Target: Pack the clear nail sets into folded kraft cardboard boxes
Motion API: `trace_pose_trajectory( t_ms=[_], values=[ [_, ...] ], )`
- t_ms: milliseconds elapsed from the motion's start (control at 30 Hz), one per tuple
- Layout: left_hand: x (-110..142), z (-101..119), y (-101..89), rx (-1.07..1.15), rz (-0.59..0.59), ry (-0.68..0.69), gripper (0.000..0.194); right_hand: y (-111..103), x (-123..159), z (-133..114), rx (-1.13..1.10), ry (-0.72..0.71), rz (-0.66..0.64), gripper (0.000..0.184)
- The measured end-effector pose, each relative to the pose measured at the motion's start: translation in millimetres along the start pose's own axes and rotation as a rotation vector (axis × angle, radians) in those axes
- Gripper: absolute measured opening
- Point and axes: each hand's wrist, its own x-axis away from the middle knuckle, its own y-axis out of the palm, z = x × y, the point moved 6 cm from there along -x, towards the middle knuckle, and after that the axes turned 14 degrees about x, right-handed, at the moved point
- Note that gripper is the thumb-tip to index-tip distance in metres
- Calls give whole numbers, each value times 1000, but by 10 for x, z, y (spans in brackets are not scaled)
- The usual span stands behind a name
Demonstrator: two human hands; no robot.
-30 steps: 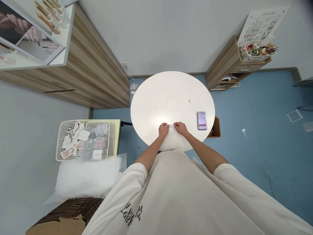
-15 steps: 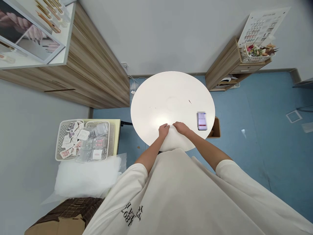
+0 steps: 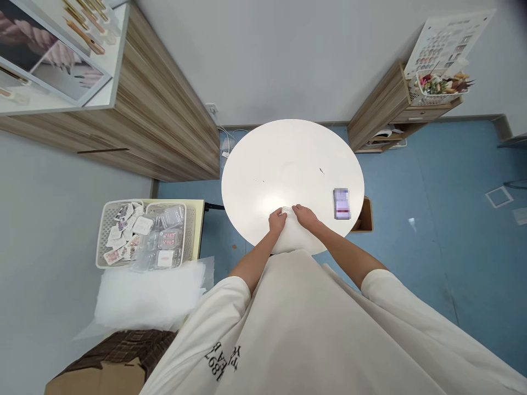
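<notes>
**Small pale piece (image 3: 287,210) held between your two hands over the near part of the round table**

You have your left hand (image 3: 277,221) on one end of the small pale piece, fingers closed on it, and your right hand (image 3: 305,215) at its other end, fingertips bent in on it. The grip is a pinch from both sides, though the piece is too small to make out exactly what it is. You cannot tell from this view whether it touches the tabletop or sits just above it. Both your forearms reach in over the near rim of the white table (image 3: 290,148), one to each side of the piece.

To the right of your right hand, well apart from it, a phone (image 3: 341,204) lies on the table with its screen lit and blurred. A thin dark mark (image 3: 321,170) shows on the white top beyond your right hand.

To your left, two white baskets stand side by side on a yellow tabletop (image 3: 198,230). The outer basket (image 3: 105,230) holds printed cards; the nearer one (image 3: 188,241) holds clear plastic boxes (image 3: 169,238). Closer to you lie white plastic sheets (image 3: 150,296), next to a cardboard box (image 3: 99,378) with a dark brown cloth (image 3: 123,351) over it.
</notes>
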Motion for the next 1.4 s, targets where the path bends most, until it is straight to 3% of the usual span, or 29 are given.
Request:
trace_pose_trajectory(
  t_ms=[133,233,367,467,600,767,1100,1400],
  values=[
    [-40,-125,-34,11,-10,-3,62,-10,-97,130,-205,91,75,36],
    [-55,-180,-57,-6,-40,0,65,36,-151,219,-459,181,150,44],
    [-4,-182,-106,-31,-50,-8,60,270,-89,288,-745,358,141,55],
    [66,-175,-143,-55,-48,-23,54,473,34,251,-843,399,84,46],
    [154,-197,-159,-72,-66,-25,48,640,200,156,-907,400,76,33],
    [212,-229,-109,-80,-115,-18,46,698,275,31,-961,400,84,33],
    [70,-38,1,-35,-218,-24,50,546,138,103,-951,385,99,41],
    [146,83,-245,-39,-140,26,42,387,237,314,-968,354,125,35]
  ],
)
